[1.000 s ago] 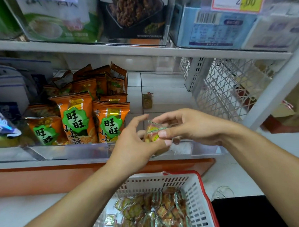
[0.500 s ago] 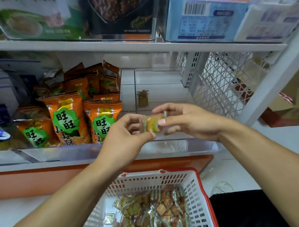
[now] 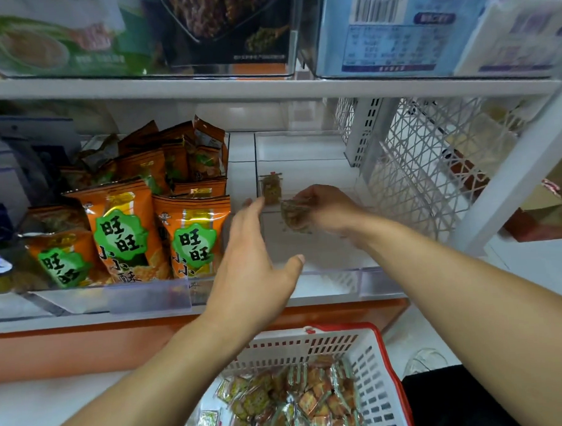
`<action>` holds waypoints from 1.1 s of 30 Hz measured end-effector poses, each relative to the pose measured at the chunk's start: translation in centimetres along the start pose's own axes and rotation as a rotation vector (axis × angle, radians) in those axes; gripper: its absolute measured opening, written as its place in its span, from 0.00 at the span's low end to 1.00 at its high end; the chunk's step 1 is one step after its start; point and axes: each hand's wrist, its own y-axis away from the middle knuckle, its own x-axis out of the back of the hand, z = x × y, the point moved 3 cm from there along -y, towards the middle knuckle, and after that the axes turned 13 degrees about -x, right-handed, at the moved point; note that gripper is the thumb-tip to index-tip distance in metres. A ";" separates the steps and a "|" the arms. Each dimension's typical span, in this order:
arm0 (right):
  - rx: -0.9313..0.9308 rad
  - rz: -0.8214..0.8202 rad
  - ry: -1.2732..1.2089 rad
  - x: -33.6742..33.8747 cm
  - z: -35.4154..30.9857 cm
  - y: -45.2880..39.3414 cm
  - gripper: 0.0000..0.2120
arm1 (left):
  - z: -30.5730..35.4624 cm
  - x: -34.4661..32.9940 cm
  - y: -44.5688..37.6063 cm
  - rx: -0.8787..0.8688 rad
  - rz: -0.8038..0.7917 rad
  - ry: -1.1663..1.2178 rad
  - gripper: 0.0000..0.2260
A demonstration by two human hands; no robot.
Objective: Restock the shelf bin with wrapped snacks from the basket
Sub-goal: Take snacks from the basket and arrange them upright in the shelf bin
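Observation:
My right hand [image 3: 327,207] reaches into the clear shelf bin [image 3: 327,275] and holds a small wrapped snack [image 3: 294,215] in its fingers, blurred by motion. One wrapped snack [image 3: 271,189] stands near the bin's back left. My left hand [image 3: 253,265] hovers at the bin's front left with fingers straight, holding nothing. Below, the white basket with a red rim [image 3: 376,369] holds several wrapped snacks [image 3: 291,402].
Orange snack bags [image 3: 122,232] fill the neighbouring bin to the left. A white lattice divider [image 3: 413,181] and a shelf post [image 3: 510,177] stand to the right. The upper shelf [image 3: 267,87] carries clear bins with packaged goods.
Both hands held one snack together in front of the bin. Now my left hand has let go and my right hand has carried the snack deeper into the bin.

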 end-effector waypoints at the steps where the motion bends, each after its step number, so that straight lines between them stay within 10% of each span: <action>1: -0.018 0.036 -0.011 -0.5 0.2 -1.2 0.12 | -0.2 -0.4 0.0 0.027 -0.025 0.011 0.45; 28: -0.043 0.214 0.184 -3.9 -0.3 -10.2 0.34 | -0.7 -1.3 0.2 0.025 -0.113 -0.015 0.49; 33: 0.183 0.363 0.190 -1.7 -2.4 -4.6 0.19 | 0.8 0.1 1.9 -0.010 -0.116 -0.080 0.44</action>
